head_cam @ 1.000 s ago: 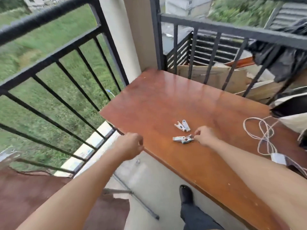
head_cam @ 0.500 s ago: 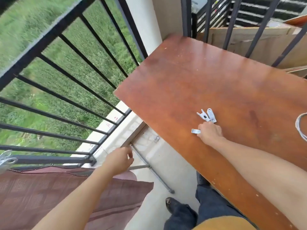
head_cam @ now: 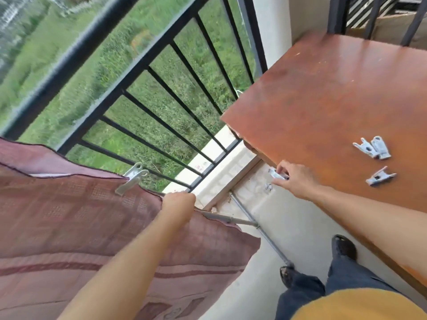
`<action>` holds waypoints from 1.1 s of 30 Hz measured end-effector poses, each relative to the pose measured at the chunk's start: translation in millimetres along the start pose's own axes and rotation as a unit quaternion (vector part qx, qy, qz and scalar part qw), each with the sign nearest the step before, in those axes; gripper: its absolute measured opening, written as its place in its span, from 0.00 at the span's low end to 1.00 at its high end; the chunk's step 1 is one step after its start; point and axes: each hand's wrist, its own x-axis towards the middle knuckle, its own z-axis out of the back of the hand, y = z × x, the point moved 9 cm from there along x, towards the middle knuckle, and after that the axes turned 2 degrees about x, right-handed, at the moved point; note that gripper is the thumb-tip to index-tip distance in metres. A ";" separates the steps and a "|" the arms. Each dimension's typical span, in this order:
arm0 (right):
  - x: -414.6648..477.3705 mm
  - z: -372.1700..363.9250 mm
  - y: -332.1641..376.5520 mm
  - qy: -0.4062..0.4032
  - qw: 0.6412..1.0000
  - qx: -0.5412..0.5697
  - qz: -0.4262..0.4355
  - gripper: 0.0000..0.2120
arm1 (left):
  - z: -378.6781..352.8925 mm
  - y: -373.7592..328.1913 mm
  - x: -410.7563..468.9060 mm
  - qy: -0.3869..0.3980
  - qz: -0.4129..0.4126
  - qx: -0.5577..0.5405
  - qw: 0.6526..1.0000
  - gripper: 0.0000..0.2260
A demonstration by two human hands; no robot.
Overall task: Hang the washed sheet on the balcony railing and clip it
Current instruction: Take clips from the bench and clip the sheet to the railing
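Right hand point(head_cam: 294, 180): thumb and fingers pinch a clip point(head_cam: 277, 176) just off the table point(head_cam: 323, 88) edge. Left hand point(head_cam: 179, 203): fingers curled on the sheet point(head_cam: 69, 215) top edge. The sheet drapes over the railing point(head_cam: 138, 72), with a fitted clip point(head_cam: 131, 179) near the left hand. Spare clips point(head_cam: 372, 147) lie on the table.

Your reddish-brown wooden bench point(head_cam: 323, 95) fills the balcony corner, scuffed with small pale marks. On it you have a pair of pale clips point(head_cam: 372, 147) lying against each other, and a single clip point(head_cam: 380, 177) just nearer you, apart from them.
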 end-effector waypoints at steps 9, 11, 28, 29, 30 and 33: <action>-24.5 -46.4 26.8 0.022 0.997 0.078 -0.004 0.09 | 4.8 13.0 22.4 -0.071 0.011 -0.116 0.991 0.08; -22.3 -49.9 16.1 0.027 0.994 0.098 -0.030 0.16 | -14.1 14.2 30.5 0.007 0.021 -0.075 0.997 0.21; 59.3 -131.3 14.4 0.206 0.965 0.145 -0.067 0.10 | -59.0 2.0 79.4 0.134 0.031 -0.184 0.973 0.18; 63.4 -135.2 18.3 0.216 0.967 0.128 -0.055 0.11 | -61.1 0.6 81.5 0.135 0.036 -0.175 0.975 0.20; 67.0 -137.8 23.8 0.224 0.968 0.108 -0.039 0.12 | -62.1 -1.1 84.6 0.133 0.039 -0.171 0.975 0.19; 73.9 -149.3 41.4 0.258 0.965 0.037 0.022 0.15 | -66.5 -6.1 93.3 0.128 0.046 -0.179 0.974 0.16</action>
